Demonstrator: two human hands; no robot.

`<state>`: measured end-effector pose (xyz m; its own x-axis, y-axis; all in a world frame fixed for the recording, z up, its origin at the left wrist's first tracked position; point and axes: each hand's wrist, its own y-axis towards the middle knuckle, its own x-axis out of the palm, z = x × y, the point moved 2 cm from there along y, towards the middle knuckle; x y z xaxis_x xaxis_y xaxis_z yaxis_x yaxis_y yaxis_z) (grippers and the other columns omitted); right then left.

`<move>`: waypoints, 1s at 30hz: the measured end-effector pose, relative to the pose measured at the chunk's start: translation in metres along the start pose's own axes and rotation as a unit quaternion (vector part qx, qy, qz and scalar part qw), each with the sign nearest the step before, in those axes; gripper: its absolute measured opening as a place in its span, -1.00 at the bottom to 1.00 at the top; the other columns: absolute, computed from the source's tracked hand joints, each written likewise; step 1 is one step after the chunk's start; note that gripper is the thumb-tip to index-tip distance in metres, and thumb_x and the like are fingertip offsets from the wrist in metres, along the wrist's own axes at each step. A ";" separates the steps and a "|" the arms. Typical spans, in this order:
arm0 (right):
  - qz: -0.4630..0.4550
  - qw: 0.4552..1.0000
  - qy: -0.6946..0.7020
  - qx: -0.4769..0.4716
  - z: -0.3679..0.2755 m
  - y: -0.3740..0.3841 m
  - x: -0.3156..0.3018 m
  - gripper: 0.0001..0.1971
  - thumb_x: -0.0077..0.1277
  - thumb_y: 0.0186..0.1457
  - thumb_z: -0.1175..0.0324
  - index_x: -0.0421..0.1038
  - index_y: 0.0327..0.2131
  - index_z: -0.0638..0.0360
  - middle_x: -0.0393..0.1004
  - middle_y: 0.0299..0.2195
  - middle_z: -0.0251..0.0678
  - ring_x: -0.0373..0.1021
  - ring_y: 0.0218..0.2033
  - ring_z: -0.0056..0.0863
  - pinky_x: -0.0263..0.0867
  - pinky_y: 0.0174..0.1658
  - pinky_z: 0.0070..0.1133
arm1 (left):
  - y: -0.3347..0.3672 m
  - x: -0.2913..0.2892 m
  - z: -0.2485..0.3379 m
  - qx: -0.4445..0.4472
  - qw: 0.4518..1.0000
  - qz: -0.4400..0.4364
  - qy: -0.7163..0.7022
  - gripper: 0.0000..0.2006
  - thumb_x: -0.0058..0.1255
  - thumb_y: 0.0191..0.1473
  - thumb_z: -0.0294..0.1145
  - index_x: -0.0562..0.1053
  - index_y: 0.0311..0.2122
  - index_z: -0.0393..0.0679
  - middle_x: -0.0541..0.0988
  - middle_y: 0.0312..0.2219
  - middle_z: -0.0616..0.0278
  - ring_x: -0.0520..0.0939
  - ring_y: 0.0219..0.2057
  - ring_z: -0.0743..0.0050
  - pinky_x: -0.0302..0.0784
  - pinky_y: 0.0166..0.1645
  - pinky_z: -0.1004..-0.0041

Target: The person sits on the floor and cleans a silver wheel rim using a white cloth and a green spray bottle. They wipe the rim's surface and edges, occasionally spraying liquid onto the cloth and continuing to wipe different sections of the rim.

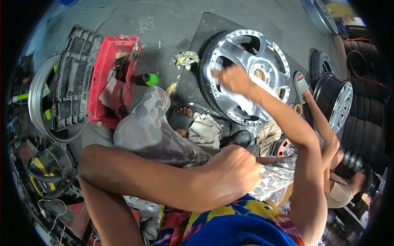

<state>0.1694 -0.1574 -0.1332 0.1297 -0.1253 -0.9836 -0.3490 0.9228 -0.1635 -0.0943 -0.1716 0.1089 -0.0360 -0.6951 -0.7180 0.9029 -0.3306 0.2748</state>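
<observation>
A polished silver alloy wheel rim (243, 53) with a black outer edge lies face up in front of me. My right hand (236, 80), smeared by motion, is over its left spokes and grips a white cloth (262, 98) that trails across the face beneath my forearm. My left hand (236, 170) is closed in a fist above my lap, its fingers turned away; whatever they may hold is hidden. A crumpled yellowish rag (187, 58) lies left of the rim, and beige cloths (205, 130) lie near my sandalled foot.
At left stand a red crate (95, 82) of odds and ends, a black plastic case (76, 78) and a silver rim (36, 96). A green-topped bottle (151, 79) is by my knee. At right sit another wheel (340, 102), tires (322, 65) and a seated person (342, 190), one foot near my rim.
</observation>
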 end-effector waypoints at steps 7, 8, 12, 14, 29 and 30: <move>-0.261 0.963 0.028 -0.066 -0.103 -0.174 -0.019 -0.57 -0.06 0.17 0.37 0.37 0.14 0.04 0.53 -0.37 -0.29 0.50 -0.56 -0.32 0.43 -0.51 -0.35 | -0.003 -0.012 -0.004 -0.037 0.993 -0.112 -0.004 -0.64 0.08 0.00 -0.34 0.54 -0.14 -0.42 0.55 -0.47 0.20 0.62 -0.43 0.33 0.49 -0.33 0.32; -0.260 0.963 0.033 -0.056 -0.107 -0.177 -0.018 -0.56 -0.06 0.17 0.37 0.37 0.15 0.04 0.53 -0.34 -0.29 0.51 -0.54 -0.32 0.43 -0.50 -0.35 | -0.004 -0.015 0.000 -0.026 0.995 -0.100 0.000 -0.64 0.08 0.00 -0.34 0.55 -0.15 -0.42 0.56 -0.47 0.20 0.63 -0.43 0.34 0.49 -0.34 0.32; -0.223 0.972 0.076 -0.001 -0.121 -0.165 0.004 -0.53 -0.07 0.15 0.39 0.35 0.17 0.03 0.53 -0.24 -0.29 0.53 -0.47 -0.31 0.46 -0.46 -0.35 | 0.000 -0.013 0.007 -0.032 0.996 -0.075 0.027 -0.66 0.09 -0.01 -0.35 0.56 -0.19 -0.42 0.58 -0.45 0.17 0.65 -0.41 0.36 0.49 -0.37 0.33; -0.216 0.970 0.095 0.051 -0.128 -0.167 0.007 -0.51 -0.08 0.15 0.39 0.34 0.19 0.03 0.54 -0.19 -0.29 0.54 -0.44 -0.31 0.48 -0.44 -0.34 | 0.005 -0.013 0.006 -0.036 0.994 -0.101 0.030 -0.70 0.10 -0.02 -0.35 0.57 -0.23 -0.38 0.59 -0.44 0.16 0.65 -0.40 0.36 0.48 -0.37 0.32; -0.040 0.971 0.100 0.211 -0.156 -0.135 0.001 -0.58 -0.05 0.17 0.43 0.39 0.13 0.11 0.47 0.01 -0.32 0.58 -0.42 -0.35 0.51 -0.42 -0.44 | 0.020 0.011 0.018 -0.026 0.991 -0.127 0.021 -0.92 0.12 -0.04 -0.38 0.54 -0.49 -0.12 0.56 -0.50 0.20 0.68 -0.38 0.31 0.54 -0.34 0.32; -0.019 0.972 0.096 0.216 -0.152 -0.124 0.006 -0.59 -0.05 0.17 0.42 0.39 0.11 0.11 0.47 -0.01 -0.33 0.57 -0.44 -0.36 0.50 -0.43 -0.44 | 0.023 0.013 0.020 -0.015 0.992 -0.122 0.028 -0.92 0.11 -0.04 -0.38 0.54 -0.50 -0.12 0.56 -0.51 0.20 0.69 -0.37 0.32 0.55 -0.34 0.32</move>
<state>0.0725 -0.3284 -0.1305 -0.0544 -0.1905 -0.9802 0.0798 0.9777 -0.1944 -0.0831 -0.2010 0.1189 -0.2324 -0.5595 -0.7955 0.8828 -0.4647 0.0689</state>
